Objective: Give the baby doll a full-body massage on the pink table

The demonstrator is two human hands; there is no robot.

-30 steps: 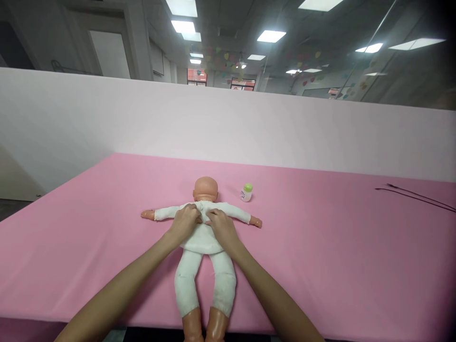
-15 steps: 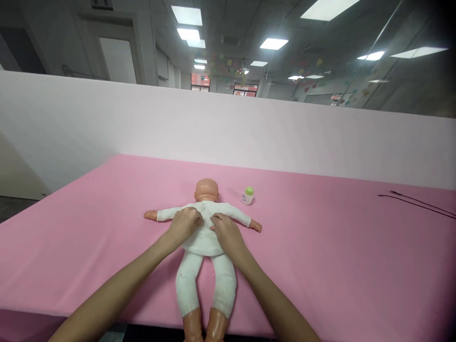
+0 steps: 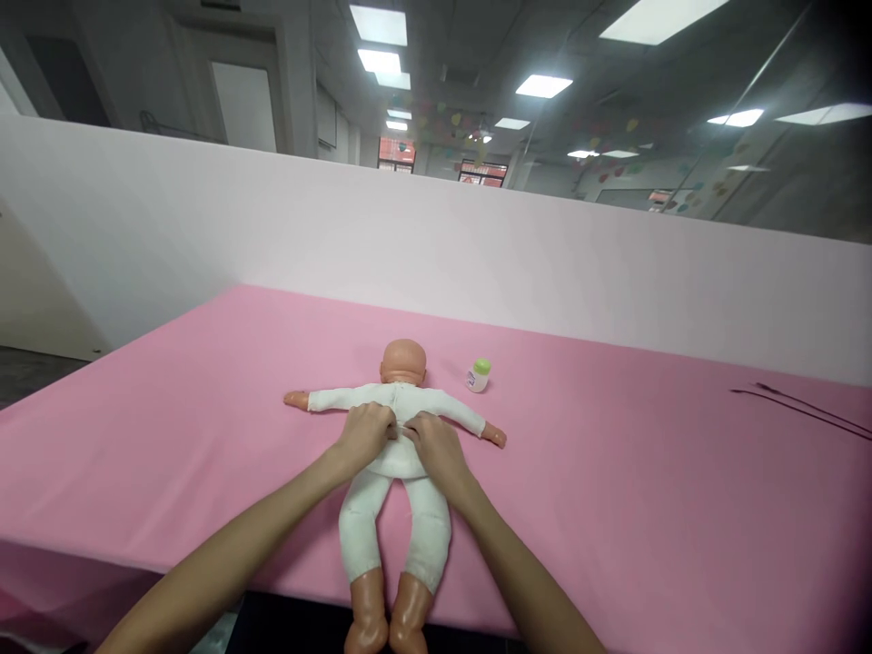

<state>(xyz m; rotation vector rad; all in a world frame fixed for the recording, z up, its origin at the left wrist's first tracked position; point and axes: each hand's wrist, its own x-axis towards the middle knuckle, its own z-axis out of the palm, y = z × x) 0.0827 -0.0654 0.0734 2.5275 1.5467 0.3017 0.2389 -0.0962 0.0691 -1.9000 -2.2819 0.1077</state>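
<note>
A baby doll (image 3: 403,361) lies face down, its bald vinyl head towards the far side and its arms spread. It wears a white long-sleeved one-piece suit (image 3: 426,531) that leaves its vinyl hands and lower legs bare. My left hand (image 3: 366,436) and my right hand (image 3: 440,450) rest side by side on the doll's back. Their fingers pinch the suit's back opening at the middle. The fastening under my fingers is hidden. A small bottle with a green cap (image 3: 480,374) stands beyond the doll's left arm, out of reach of both hands.
The doll lies on a pink-covered table (image 3: 204,490) backed by a pale pink panel (image 3: 409,245). Thin dark cords (image 3: 797,409) lie at the far right. The table's near edge runs just beyond the doll's feet.
Both hands have moved a little down the doll's back, towards its waist, and their fingertips sit closer together. The view has shifted slightly. The doll and bottle stay in place.
</note>
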